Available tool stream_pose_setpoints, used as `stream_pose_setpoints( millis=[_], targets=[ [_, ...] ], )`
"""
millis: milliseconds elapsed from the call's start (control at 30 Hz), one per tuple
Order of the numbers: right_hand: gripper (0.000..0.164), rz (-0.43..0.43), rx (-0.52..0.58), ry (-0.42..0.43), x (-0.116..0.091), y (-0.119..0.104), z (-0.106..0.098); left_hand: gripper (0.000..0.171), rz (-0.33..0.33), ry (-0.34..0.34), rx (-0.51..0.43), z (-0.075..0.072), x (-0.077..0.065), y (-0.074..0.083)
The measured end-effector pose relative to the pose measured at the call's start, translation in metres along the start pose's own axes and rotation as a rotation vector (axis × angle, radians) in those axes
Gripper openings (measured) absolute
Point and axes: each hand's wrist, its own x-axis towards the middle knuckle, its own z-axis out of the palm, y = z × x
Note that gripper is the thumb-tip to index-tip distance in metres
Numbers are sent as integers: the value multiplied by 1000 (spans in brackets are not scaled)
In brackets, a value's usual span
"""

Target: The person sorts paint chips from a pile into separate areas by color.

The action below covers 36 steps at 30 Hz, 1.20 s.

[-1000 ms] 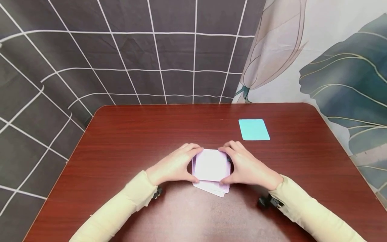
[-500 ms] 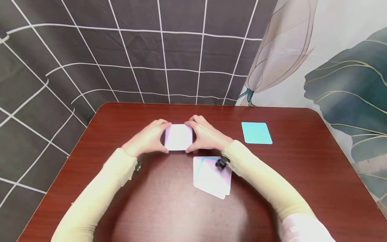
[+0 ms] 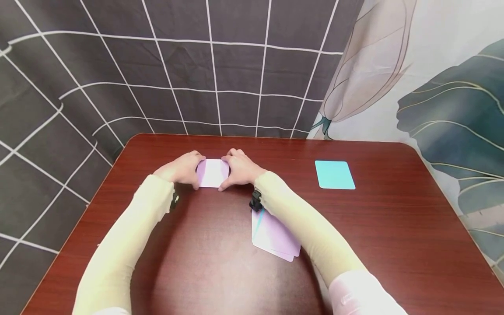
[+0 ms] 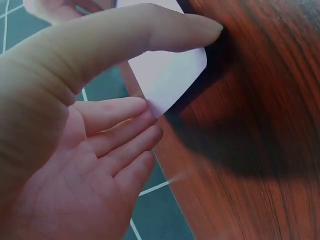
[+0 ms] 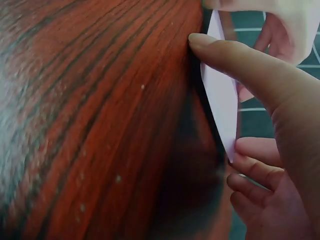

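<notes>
A pale lilac square card (image 3: 213, 173) is near the far left of the table, between my two hands. My left hand (image 3: 183, 169) pinches its left side, thumb at the near corner and fingers at the far one. On the opposite side my right hand (image 3: 241, 168) grips it the same way. Both wrist views show the card (image 4: 170, 75) close over the wood, with a dark shadow beside it. Below my right forearm lies a loose stack of lilac and white square cards (image 3: 275, 236) with a blue strip showing; the sleeve hides part of it.
A turquoise square card (image 3: 335, 175) lies flat at the back right of the brown wooden table (image 3: 393, 227). Behind the table hang a dark grid-patterned cloth (image 3: 189, 65) and a floral cloth (image 3: 433, 87). Black wrist cameras (image 3: 256, 201) sit under the cuffs.
Both hands have carried the lilac card from above the stack to the far left, leaving the other cards behind. Over the last half second it moved a little further left.
</notes>
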Motion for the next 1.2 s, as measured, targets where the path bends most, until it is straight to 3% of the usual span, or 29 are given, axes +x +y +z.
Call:
stream_pose_setpoints(
  millis=[267, 367, 600, 767, 900, 1200],
  targets=[
    [99, 12, 23, -24, 0, 0, 1, 91, -29, -29, -48, 4, 2, -2],
    [101, 8, 56, 4, -1, 0, -2, 94, -21, -22, -49, 4, 1, -1],
    [94, 11, 169, 168, -16, 2, -35, 100, 62, 112, -76, -5, -3, 14],
    [90, 36, 193, 281, -48, 6, -64, 95, 150, 219, -123, -4, -11, 38],
    [88, 51, 186, 333, -85, 13, -75, 93, 197, 253, -140, 7, -19, 62],
    [92, 50, 115, 268, -167, 27, -67, 93, 325, 239, -140, 48, -37, 113]
  ],
)
